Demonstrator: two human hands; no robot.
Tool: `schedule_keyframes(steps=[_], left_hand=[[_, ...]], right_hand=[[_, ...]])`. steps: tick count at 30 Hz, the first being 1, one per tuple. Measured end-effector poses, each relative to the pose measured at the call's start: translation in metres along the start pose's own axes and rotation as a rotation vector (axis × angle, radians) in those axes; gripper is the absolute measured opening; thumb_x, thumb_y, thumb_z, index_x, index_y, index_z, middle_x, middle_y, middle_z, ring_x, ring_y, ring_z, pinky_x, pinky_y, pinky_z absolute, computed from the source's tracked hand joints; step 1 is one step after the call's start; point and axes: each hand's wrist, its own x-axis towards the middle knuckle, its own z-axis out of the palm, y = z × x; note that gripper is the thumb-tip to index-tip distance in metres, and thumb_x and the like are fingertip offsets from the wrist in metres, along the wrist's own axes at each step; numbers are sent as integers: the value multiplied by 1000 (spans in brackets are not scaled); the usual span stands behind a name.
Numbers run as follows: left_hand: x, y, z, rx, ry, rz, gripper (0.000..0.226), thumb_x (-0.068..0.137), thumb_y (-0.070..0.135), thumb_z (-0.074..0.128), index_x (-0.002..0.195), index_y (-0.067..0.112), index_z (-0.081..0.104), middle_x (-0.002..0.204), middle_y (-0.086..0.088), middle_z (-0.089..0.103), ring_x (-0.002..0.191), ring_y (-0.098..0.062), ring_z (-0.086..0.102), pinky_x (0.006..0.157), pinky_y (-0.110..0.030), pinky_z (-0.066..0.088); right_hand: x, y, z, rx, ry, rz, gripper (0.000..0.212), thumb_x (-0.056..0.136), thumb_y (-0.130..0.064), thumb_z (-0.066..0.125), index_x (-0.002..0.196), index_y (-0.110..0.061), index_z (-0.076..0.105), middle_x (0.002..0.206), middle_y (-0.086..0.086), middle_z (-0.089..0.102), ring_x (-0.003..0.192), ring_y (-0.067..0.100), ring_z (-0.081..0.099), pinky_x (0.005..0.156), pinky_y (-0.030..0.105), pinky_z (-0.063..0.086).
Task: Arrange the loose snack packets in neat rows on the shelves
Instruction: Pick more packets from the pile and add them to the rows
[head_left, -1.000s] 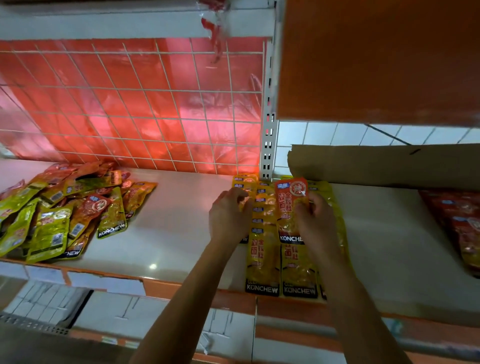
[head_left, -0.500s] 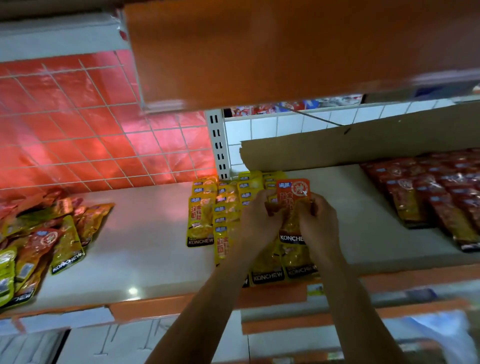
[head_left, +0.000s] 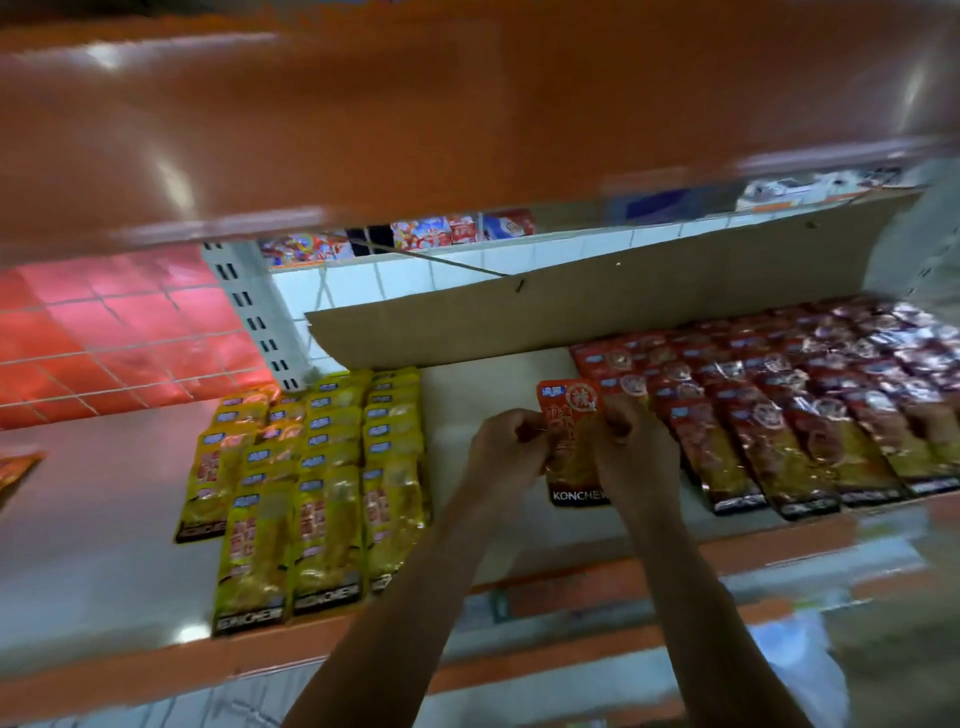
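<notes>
An orange-red snack packet hangs upright over the white shelf, in the gap between two groups. My left hand grips its left edge and my right hand grips its right edge. Left of it, yellow packets lie in overlapping rows. To the right, dark red packets lie in several rows reaching the shelf's front edge. One loose orange packet shows at the far left edge.
A cardboard sheet stands along the back of the shelf. The orange underside of the upper shelf hangs low overhead. A white slotted upright and a red wire grid panel stand behind on the left.
Both hands have carried the orange-red packet rightwards, away from the yellow rows and towards the dark red rows. The view has swung right, and the loose pile at the left has almost left the frame.
</notes>
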Motion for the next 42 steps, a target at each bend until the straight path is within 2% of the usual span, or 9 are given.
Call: schedule_keyframes(steps=[2,5,9,15,21,26,30,37,42], left_hand=[[2,0,23,-22,6,-29,5,85,21,69,83,24,68,86,-1,73,81,-17,70,76,-33,59],[5,0,50,1,39,-57,1,84,24,70,84,23,70,81,6,72,74,-9,68,60,-21,51],[8,0,75,27,76,-92,9,85,29,70,89,22,70,86,8,71,79,-8,67,62,-20,52],[9,3,90,55,107,-73,8,85,30,71,79,29,65,84,12,69,77,-4,67,61,-18,53],[9,2,97,178,123,-42,8,86,36,70,81,31,65,77,19,64,72,4,62,52,-5,41],[10,0,98,278,143,-18,18,87,37,68,96,21,69,93,7,70,81,-4,65,71,-23,56],[8,3,98,322,168,6,23,87,37,68,100,18,69,97,3,71,87,-11,67,81,-35,58],[7,8,94,340,156,5,26,86,37,69,104,18,69,102,2,71,87,-10,66,81,-31,57],[8,12,89,371,151,14,30,90,37,65,111,17,68,108,0,71,92,-12,66,86,-28,54]], right_hand=[[11,15,-19,-33,15,-4,16,90,-13,56,101,-21,65,84,-10,57,79,9,55,64,22,38],[25,34,-43,-128,52,-21,24,89,-11,57,110,-13,68,102,3,68,96,21,61,75,24,39],[33,51,-60,-254,67,-87,35,88,-2,55,120,-11,65,120,7,65,113,28,55,92,33,40],[33,67,-62,-316,17,-96,35,88,-2,55,120,-11,64,122,8,63,112,30,50,88,30,35],[34,70,-67,-272,-12,-92,32,87,-10,61,118,-8,65,119,11,64,113,31,50,90,32,35],[35,71,-68,-244,-13,-83,34,87,-8,59,120,-9,64,121,9,63,115,30,50,95,36,38],[36,72,-68,-249,-8,-89,34,86,-5,58,119,-9,64,120,9,64,114,31,51,94,35,38],[35,66,-57,-218,11,-143,26,89,-12,62,115,-10,66,115,8,65,110,28,53,87,31,38],[30,57,-49,-234,5,-204,29,89,-3,57,116,-8,66,116,9,65,114,29,52,90,32,38]])
